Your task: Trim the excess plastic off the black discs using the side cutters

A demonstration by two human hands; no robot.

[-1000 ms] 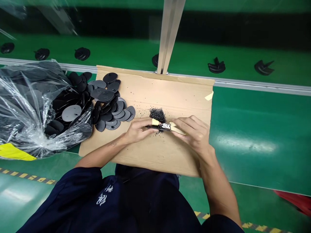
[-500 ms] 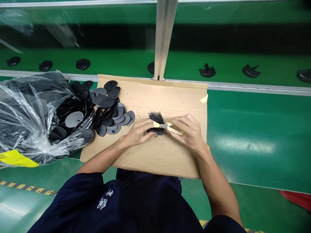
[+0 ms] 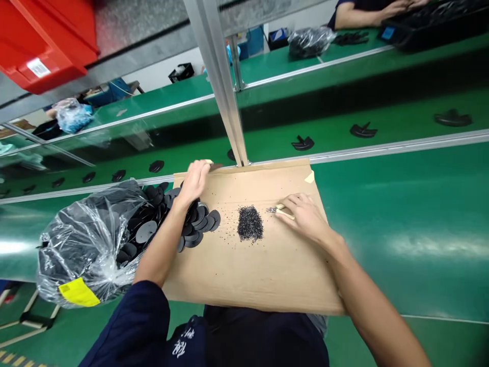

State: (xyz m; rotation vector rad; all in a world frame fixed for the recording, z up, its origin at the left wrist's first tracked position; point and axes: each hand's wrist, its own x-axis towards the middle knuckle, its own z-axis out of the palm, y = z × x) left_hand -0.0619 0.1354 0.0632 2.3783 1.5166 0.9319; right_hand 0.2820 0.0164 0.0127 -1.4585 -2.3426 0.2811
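My left hand (image 3: 194, 182) is at the far edge of the cardboard sheet (image 3: 244, 270), and a dark flat piece (image 3: 216, 166) sticks out past its fingertips. My right hand (image 3: 301, 216) rests on the cardboard and holds small cutting nippers (image 3: 277, 210) with pale yellow handles. A heap of black granules (image 3: 250, 223) lies just left of the nippers. Black plastic discs (image 3: 200, 224) are piled on the cardboard under my left forearm, spilling from a clear plastic bag (image 3: 89, 250) full of more discs.
Green conveyor belts run behind, with black shaped parts (image 3: 302, 143) spaced along one. An aluminium post (image 3: 217, 76) rises at the cardboard's far edge. A red bin (image 3: 49, 41) hangs top left. A co-worker's arms (image 3: 367, 7) are at a far bench.
The view has tilted and swung upward, showing more of the room. My left hand has left the nippers and moved to the far edge of the cardboard. My right hand has shifted slightly right.
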